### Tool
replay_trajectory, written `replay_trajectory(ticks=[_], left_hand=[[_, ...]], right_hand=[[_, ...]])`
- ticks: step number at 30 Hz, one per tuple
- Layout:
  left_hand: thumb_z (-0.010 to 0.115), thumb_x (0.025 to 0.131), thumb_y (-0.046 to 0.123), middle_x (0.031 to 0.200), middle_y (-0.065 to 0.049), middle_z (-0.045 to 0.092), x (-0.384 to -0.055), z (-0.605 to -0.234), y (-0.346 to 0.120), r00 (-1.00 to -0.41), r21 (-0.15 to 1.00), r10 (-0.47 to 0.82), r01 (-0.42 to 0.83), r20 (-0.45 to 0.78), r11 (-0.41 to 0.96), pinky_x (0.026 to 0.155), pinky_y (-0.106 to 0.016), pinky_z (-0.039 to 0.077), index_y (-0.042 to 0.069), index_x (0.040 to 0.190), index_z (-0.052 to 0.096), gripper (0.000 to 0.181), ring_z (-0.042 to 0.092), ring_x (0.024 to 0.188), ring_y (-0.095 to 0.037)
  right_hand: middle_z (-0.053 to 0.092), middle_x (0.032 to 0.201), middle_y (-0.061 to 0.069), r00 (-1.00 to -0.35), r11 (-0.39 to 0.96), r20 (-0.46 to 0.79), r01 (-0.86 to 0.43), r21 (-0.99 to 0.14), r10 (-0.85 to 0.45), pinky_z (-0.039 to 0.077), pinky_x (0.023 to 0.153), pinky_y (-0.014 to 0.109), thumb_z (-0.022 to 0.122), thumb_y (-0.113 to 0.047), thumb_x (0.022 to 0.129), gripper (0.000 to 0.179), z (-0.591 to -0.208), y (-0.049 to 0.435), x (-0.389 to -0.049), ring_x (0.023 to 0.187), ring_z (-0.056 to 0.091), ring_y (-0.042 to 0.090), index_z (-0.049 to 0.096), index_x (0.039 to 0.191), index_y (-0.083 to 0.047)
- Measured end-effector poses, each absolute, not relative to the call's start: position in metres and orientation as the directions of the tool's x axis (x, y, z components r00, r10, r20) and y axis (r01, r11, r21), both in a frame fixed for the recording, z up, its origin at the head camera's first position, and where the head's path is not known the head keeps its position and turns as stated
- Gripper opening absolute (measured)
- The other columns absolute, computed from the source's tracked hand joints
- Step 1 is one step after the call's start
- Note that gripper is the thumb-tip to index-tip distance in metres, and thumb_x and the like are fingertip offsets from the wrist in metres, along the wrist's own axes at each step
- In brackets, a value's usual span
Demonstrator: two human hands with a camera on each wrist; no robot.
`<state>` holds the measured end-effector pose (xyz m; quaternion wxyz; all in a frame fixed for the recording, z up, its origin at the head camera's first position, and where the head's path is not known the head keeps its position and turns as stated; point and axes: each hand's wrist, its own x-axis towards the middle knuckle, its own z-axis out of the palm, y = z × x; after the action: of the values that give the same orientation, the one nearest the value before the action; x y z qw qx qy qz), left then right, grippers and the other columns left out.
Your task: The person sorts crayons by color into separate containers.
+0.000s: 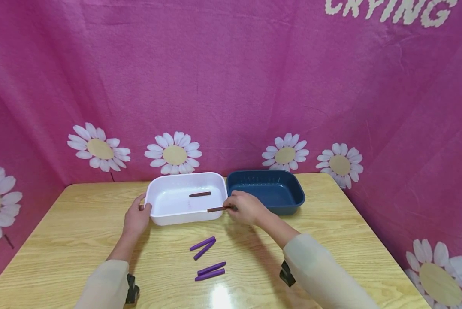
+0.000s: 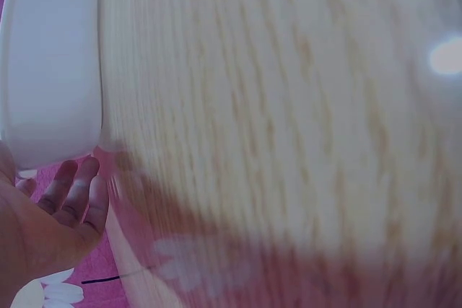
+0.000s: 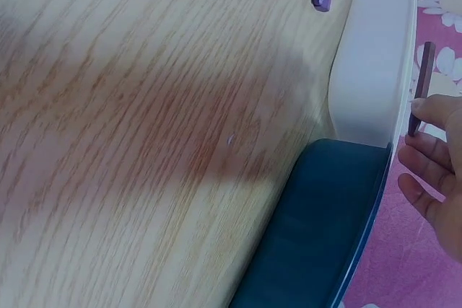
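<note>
My right hand pinches a brown crayon between thumb and fingers, above the front right rim of a white plastic bin. The right wrist view also shows this crayon in the fingertips. Inside the white bin lies another brown crayon. At the bin's left end my left hand grips the wall, its thumb near the rim. In the left wrist view the fingers of the left hand curve beside the end of the bin.
A dark blue bin stands right of the white one, side by side. Several purple crayons lie on the wooden table in front of the bins. A pink cloth with daisies hangs behind the table.
</note>
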<state>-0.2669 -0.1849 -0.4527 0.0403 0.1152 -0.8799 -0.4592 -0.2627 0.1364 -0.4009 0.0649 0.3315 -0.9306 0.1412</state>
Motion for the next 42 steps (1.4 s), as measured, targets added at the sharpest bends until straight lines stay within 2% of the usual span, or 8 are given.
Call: replay_trajectory(ticks=[6,14,26,37,42], left_hand=[[0.036,0.096,0.023,0.116,-0.024,0.053,-0.267,-0.452,-0.185,-0.971,0.819,-0.237,-0.168,-0.041,0.549,0.077,-0.032,0.042,0.007,0.146,0.029,0.053,0.049,0.102,-0.031],[0.035,0.096,0.022,0.117,-0.026,0.052,-0.266,-0.452,-0.185,-0.971,0.817,-0.234,-0.170,-0.045,0.551,0.083,-0.039,0.043,0.006,0.146,0.029,0.053,0.050,0.103,-0.033],[0.035,0.096,0.023,0.119,-0.025,0.052,-0.268,-0.454,-0.187,-0.972,0.822,-0.232,-0.167,-0.043,0.545,0.083,-0.039,0.043,0.007,0.146,0.029,0.053,0.050,0.105,-0.033],[0.035,0.097,0.024,0.119,-0.025,0.052,-0.268,-0.454,-0.187,-0.972,0.823,-0.230,-0.173,-0.053,0.542,0.081,-0.036,0.043,0.007,0.146,0.028,0.053,0.049,0.104,-0.032],[0.035,0.097,0.025,0.121,-0.025,0.051,-0.267,-0.453,-0.186,-0.971,0.827,-0.231,-0.172,-0.053,0.535,0.085,-0.040,0.043,0.008,0.146,0.028,0.053,0.049,0.107,-0.033]], right_hand=[[0.058,0.080,-0.001,-0.767,0.739,0.229,-0.640,-0.210,-0.599,0.038,0.062,0.022,0.066,-0.014,0.084,0.012,-0.400,0.133,-0.267,0.069,0.046,0.010,0.073,0.094,-0.015],[0.059,0.081,0.002,-0.773,0.749,0.228,-0.632,-0.196,-0.593,0.039,0.062,0.023,0.067,-0.015,0.084,0.012,-0.400,0.129,-0.269,0.069,0.048,0.011,0.073,0.094,-0.014],[0.063,0.088,0.003,-0.770,0.749,0.218,-0.636,-0.185,-0.600,0.045,0.069,0.028,0.066,-0.015,0.085,0.012,-0.397,0.116,-0.272,0.076,0.054,0.014,0.072,0.094,-0.012],[0.061,0.084,0.003,-0.773,0.758,0.208,-0.631,-0.165,-0.599,0.044,0.067,0.027,0.065,-0.017,0.086,0.014,-0.400,0.104,-0.277,0.074,0.053,0.014,0.073,0.096,-0.013],[0.060,0.084,0.002,-0.774,0.754,0.210,-0.631,-0.184,-0.597,0.043,0.065,0.025,0.064,-0.017,0.086,0.013,-0.404,0.098,-0.279,0.073,0.052,0.013,0.073,0.096,-0.014]])
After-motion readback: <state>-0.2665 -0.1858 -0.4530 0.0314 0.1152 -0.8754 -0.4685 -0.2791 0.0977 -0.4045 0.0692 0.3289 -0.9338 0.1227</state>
